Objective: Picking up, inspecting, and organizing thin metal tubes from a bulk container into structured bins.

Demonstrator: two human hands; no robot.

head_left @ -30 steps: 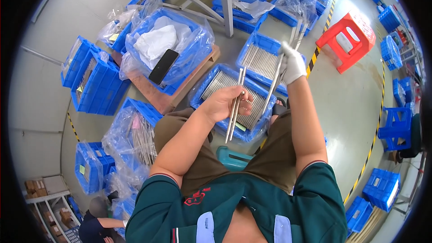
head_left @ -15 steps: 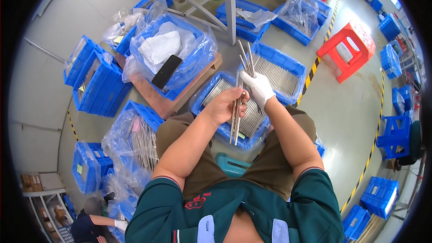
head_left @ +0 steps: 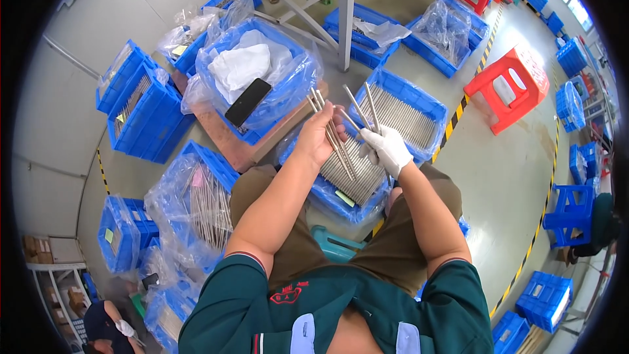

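My bare left hand point(head_left: 319, 136) is closed round several thin metal rods point(head_left: 345, 160), which tilt across it. In a white glove, my right hand point(head_left: 388, 149) grips a few more metal rods point(head_left: 372, 106) that point up and away. The two bundles are apart at most of their length, with the hands side by side. Beneath them a blue crate point(head_left: 316, 198) lined with clear plastic holds a layer of similar rods. Just beyond, a second lined blue crate point(head_left: 440, 106) contains more rods in rows.
At left, a black phone point(head_left: 247, 102) lies on a plastic-lined crate point(head_left: 298, 85) with white cloth, over a wooden pallet point(head_left: 226, 151). A red stool point(head_left: 508, 88) stands at right. A metal table leg point(head_left: 346, 19) rises ahead. Another person point(head_left: 108, 328) is at lower left.
My hands have moved apart, the left one to the left and the right one lower and to the right. The rods are now split into two separate bundles.
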